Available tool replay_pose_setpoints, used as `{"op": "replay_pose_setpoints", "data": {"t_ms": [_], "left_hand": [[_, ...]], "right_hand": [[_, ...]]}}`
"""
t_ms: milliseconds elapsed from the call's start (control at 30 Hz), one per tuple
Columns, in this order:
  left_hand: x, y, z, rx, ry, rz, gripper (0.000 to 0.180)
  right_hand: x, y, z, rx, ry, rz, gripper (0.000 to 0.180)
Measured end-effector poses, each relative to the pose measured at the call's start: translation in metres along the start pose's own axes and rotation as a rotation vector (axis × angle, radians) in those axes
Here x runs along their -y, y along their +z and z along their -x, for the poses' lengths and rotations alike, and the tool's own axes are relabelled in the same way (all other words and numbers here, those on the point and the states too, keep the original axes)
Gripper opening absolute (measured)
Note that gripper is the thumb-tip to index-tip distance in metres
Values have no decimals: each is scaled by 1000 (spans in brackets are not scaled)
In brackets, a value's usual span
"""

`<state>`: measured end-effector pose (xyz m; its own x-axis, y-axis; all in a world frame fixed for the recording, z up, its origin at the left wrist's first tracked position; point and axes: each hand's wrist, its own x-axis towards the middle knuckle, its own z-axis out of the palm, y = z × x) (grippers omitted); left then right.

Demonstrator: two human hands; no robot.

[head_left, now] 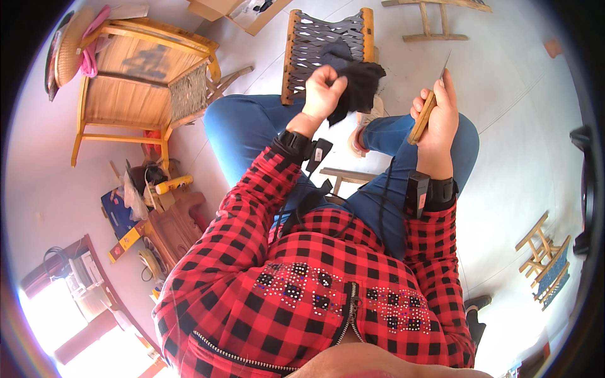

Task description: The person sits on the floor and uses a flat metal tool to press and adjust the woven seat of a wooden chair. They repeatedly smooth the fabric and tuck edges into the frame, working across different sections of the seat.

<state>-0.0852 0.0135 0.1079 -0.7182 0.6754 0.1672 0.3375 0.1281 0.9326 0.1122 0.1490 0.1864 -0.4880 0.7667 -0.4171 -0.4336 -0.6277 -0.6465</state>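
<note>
Pinched in the fingers of my left hand (323, 92) is a piece of black cloth (360, 89), which hangs to the right of the hand. Just behind it stands a low wooden stool (295, 60) with a seat woven from grey strips; a dark grey scrap (337, 50) lies on that seat. My right hand (441, 120) is wrapped round the wooden handle of a knife (423, 118), held above my right knee. Its thin pointed blade sticks up past my fingers, away from me. The cloth and the knife are apart.
At the far left a wooden chair (120, 110) with a woven seat lies tipped over. A cardboard box (255, 24) sits beyond the stool. Wooden frames (435, 36) stand at the far right, and a small folding stool (548, 268) with blue webbing is at the right.
</note>
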Motion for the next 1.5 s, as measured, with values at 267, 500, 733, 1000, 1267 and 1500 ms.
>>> {"op": "replay_pose_setpoints", "data": {"t_ms": [267, 500, 733, 1000, 1267, 1500], "left_hand": [[-3, 80, 8, 539, 78, -979, 60], [45, 80, -14, 333, 184, -755, 44], [7, 53, -97, -6, -251, -123, 33], [-48, 86, -31, 307, -229, 345, 40], [-37, 71, -33, 249, -483, 741, 35], [-53, 64, -35, 44, -357, 454, 28]], "right_hand": [[1, 5, 9, 18, 21, 77, 54], [-4, -1, 6, 33, 47, 158, 55], [-10, -9, -1, 73, 126, 305, 57], [-18, -10, -4, 356, 344, 355, 48], [-22, -24, -8, 483, 513, -18, 36], [-20, -26, -10, 572, 589, -71, 28]]}}
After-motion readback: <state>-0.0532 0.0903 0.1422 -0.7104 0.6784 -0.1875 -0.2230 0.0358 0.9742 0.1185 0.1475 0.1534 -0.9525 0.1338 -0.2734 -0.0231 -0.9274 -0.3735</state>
